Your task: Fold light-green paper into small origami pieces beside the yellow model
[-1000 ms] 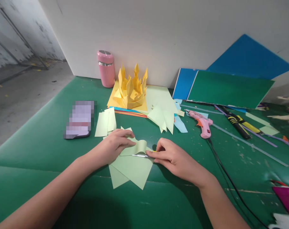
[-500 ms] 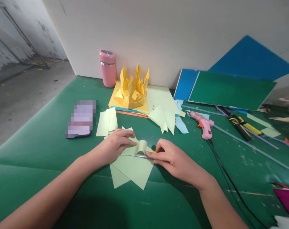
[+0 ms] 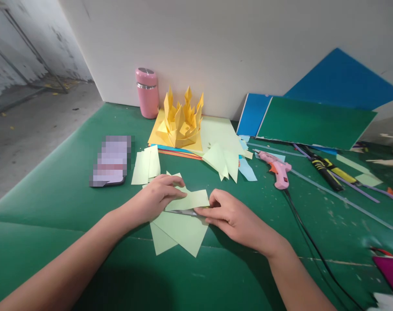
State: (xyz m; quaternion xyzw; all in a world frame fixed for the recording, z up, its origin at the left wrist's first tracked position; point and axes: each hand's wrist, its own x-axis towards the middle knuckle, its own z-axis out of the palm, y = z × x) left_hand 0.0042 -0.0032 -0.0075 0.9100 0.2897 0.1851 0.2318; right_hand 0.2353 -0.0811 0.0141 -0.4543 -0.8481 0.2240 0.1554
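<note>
My left hand (image 3: 162,193) lies over a folded pale green paper strip (image 3: 198,198), fingers stretched out and pressing it down. Other pale green sheets (image 3: 183,233) are spread beneath it, overlapping at angles. In my right hand (image 3: 230,214) is a utility knife; its thin silver blade (image 3: 183,212) runs along the strip's near edge, partly under the paper. Only a little yellow of its handle shows between the fingers, which are closed around it.
A yellow folded-paper crown (image 3: 180,129) rests on stacked coloured sheets, behind cut green pieces (image 3: 146,166). A phone (image 3: 112,160) lies left, a pink flask (image 3: 147,93) stands behind. A pink glue gun (image 3: 277,170) with its cord, pliers (image 3: 326,172) and boards (image 3: 313,123) are right.
The strip's right end, curled up in a loop before, now lies out flatter toward the right. My right hand has shifted slightly left with the utility knife; my left hand stays put.
</note>
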